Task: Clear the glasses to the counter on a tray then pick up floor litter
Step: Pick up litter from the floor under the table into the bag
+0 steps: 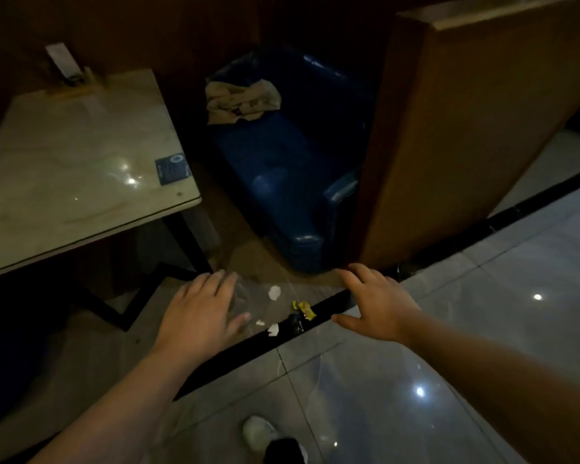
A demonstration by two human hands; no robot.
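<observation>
The worktop [81,155] on the left carries no glasses that I can see, only a dark card [172,169] near its corner, so by my reckoning the litter is the job left. Its black leg [185,242] and floor frame run down close to the left hand [201,313], and a quick reach could knock knuckles on them.

That hand hangs over the floor with its grip spread wide and holding nothing. Just beyond its fingers lies something clear, perhaps a plastic wrap [245,296]; in this poor light it is hard to make out and easy to miss. Right of it sit white scraps [274,293], touching the floor between the two hands, then a yellow wrapper [303,309] and a dark piece [295,322] on the black strip [248,356]. The dark piece nearly vanishes against the strip and may get left behind. The scraps are small and flat on glossy tile, so pinching them could be fiddly.

The right hand [375,306] is also open, palm down and empty. Behind it stand a blue seat [292,182] with a crumpled cloth [241,100], and a wooden partition [466,145] that hems in the reach.
</observation>
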